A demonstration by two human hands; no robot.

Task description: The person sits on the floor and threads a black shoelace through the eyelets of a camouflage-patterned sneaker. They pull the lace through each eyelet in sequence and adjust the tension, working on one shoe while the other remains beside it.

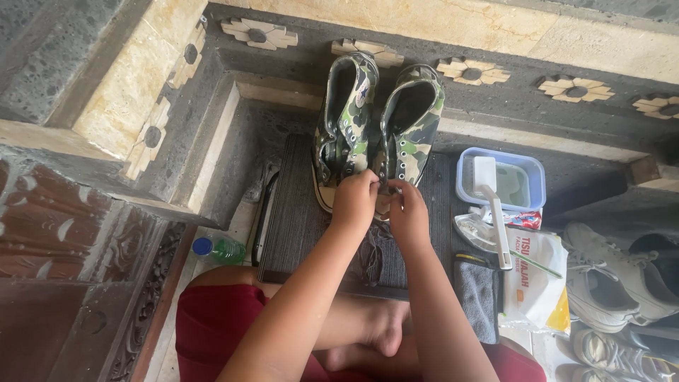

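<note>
**Both hands at the laces of a camouflage boot**

We see the left hand (356, 200) and right hand (407, 212) pinching the laces (382, 185) at the toe of the right boot (410, 124), which stands beside its pair (346, 117) on a ribbed dark mat (297, 212). The canvas looks stiff, the eyelets small; we judge a lace could slip from the fingertips or snag. Nearby: a clear tub (501, 180), a white brush (495, 212), a grey cloth (477, 297).

The left hand (355, 200) and right hand (408, 212) hide the toe of the right-side camouflage shoe (410, 127). Right of that shoe, the white sneakers (615, 272) are cut off by the frame edge.
</note>
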